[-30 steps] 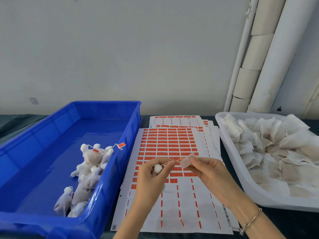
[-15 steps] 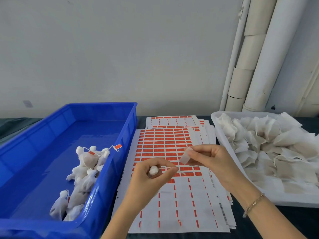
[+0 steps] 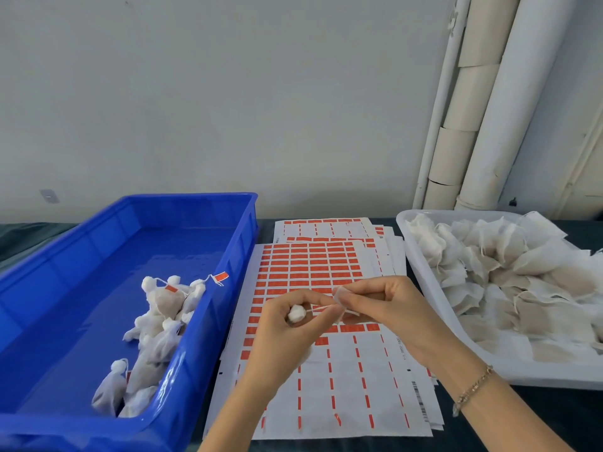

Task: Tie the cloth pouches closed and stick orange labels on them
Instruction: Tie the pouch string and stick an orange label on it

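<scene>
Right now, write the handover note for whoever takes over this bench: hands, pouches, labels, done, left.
Left hand: grips one pouch by its gathered neck, over the label sheets.
Right hand: pinches a small white tab on that pouch's string.
Blue bin, left: a pile of tied pouches, some showing orange labels.
White tray, right: heaped pouches awaiting tying.
Done: the bin's pile.
Left: finish and label the pouch in hand, then the tray's heap.

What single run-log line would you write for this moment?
left hand: grips pouch | right hand: pinches pale tab | blue bin: tied pouches | white tray: flat pouches | label sheets: under hands
</scene>
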`<state>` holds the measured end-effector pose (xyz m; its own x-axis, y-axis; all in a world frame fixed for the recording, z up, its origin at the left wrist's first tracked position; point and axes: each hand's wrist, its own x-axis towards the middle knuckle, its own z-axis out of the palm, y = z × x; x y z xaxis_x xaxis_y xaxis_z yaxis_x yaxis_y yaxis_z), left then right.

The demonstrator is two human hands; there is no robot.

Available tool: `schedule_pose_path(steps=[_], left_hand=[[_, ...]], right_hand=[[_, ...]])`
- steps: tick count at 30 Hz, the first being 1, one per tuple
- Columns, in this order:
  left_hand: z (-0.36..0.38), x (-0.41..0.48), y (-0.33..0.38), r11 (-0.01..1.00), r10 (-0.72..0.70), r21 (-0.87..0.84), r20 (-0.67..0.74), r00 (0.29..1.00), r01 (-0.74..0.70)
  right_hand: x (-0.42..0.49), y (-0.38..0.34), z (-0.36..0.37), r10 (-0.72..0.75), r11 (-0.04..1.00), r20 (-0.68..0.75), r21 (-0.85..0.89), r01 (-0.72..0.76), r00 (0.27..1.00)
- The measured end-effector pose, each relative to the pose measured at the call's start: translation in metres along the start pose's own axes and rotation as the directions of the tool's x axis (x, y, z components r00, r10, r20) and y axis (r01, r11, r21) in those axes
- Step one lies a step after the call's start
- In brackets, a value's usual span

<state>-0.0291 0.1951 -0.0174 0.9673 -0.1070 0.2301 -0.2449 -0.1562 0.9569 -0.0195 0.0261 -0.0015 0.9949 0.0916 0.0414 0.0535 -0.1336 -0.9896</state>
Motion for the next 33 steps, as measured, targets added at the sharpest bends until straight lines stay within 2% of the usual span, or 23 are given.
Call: schedule_pose_path(steps=[11,20,27,33], left_hand=[[-0.001,0.003,-0.005,0.998,-0.065,0.018,-0.072,0.995,0.066],[0.000,0.003,-0.007,0.996,-0.061,0.064,-0.101,0.993,0.068],[0.000,0.003,-0.009,0.993,-0.068,0.095,-0.082,0.994,0.076],[0.004,0.000,-0.008,0.987,-0.159,-0.024,-0.153,0.975,0.157]], right_hand=[[-0.001,-0.002,-0.002,0.023,1.000,0.016,0.014,-0.023,1.000],[-0.003,-0.002,-0.001,0.035,0.999,0.065,0.032,-0.037,0.997],[-0.002,-0.002,-0.006,0.032,0.999,0.124,0.025,-0.035,0.992],[0.001,-0.002,-0.010,0.086,0.991,0.235,0.077,-0.106,0.968]])
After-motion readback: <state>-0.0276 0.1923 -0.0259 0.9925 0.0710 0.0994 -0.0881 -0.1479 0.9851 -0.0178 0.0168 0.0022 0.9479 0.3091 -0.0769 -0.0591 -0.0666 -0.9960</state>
